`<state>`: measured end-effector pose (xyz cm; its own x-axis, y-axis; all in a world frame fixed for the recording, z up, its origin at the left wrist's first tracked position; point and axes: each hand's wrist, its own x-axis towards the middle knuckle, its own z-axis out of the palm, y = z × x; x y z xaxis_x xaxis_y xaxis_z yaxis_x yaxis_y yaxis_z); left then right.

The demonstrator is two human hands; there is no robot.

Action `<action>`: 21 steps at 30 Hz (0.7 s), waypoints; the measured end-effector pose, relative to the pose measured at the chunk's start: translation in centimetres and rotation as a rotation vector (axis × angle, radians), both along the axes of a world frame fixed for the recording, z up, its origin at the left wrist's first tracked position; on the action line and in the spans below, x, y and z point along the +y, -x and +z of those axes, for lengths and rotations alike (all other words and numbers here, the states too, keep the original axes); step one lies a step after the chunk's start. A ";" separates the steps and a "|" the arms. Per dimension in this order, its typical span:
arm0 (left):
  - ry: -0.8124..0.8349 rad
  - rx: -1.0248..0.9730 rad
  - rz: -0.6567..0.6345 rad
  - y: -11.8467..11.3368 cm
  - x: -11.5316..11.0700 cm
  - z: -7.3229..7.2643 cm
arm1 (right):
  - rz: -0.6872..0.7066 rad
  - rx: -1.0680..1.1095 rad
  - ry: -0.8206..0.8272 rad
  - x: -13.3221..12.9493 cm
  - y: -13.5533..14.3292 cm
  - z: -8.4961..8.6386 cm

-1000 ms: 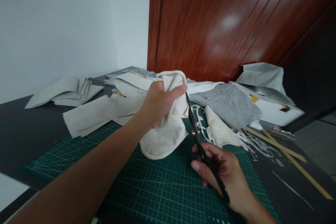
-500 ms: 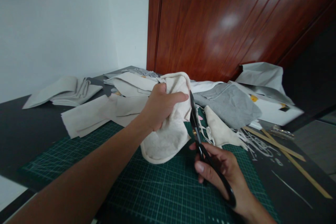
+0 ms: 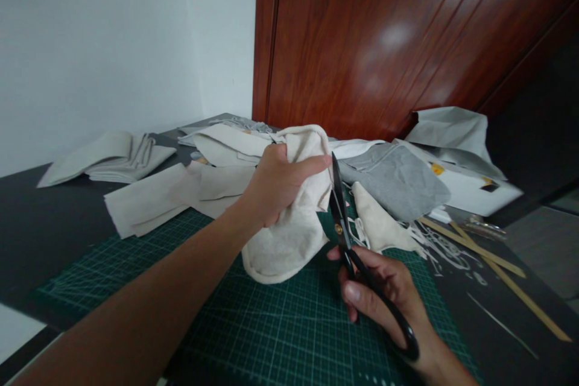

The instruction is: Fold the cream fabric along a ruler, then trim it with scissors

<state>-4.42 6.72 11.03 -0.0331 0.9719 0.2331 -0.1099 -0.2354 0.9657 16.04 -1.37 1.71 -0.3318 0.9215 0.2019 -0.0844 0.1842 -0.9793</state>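
Note:
My left hand (image 3: pixel 280 184) grips a cream fabric piece (image 3: pixel 287 248) with a rounded, corded-looking edge, holding it above the green cutting mat (image 3: pixel 280 325). The thumb lies along the fabric's upper right side. My right hand (image 3: pixel 384 289) has its fingers in the handles of black scissors (image 3: pixel 344 235). Their blades point up and away, parted slightly, beside the fabric's right edge and close to my left thumb. Whether the blades touch the cloth I cannot tell.
Folded cream fabric (image 3: pixel 117 157) and loose fabric strips (image 3: pixel 149 199) lie to the left. Grey cloth (image 3: pixel 398 181), a cream triangular piece (image 3: pixel 382 223), wooden strips (image 3: pixel 511 280) and a white box (image 3: pixel 484 193) are on the right. A wooden door (image 3: pixel 362 42) stands behind.
The scissors and my right hand have shifted slightly to the right, and the blades have parted a little. My left thumb has stretched further right; its hold on the fabric is unchanged.

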 end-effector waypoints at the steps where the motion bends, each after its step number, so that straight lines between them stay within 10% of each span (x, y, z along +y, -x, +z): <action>1: -0.003 -0.003 0.015 0.0 0.0 0.0 | -0.004 -0.005 -0.001 0.0 0.1 0.2; 21: -0.013 -0.178 0.009 -0.2 0.1 0.4 | -0.088 -0.089 0.022 -0.1 0.4 1.3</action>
<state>-4.24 6.82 11.45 -0.0836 0.9684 0.2351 -0.2770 -0.2492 0.9280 15.63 -1.48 3.03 -0.2650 0.9517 0.1551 0.0182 0.1658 -0.9860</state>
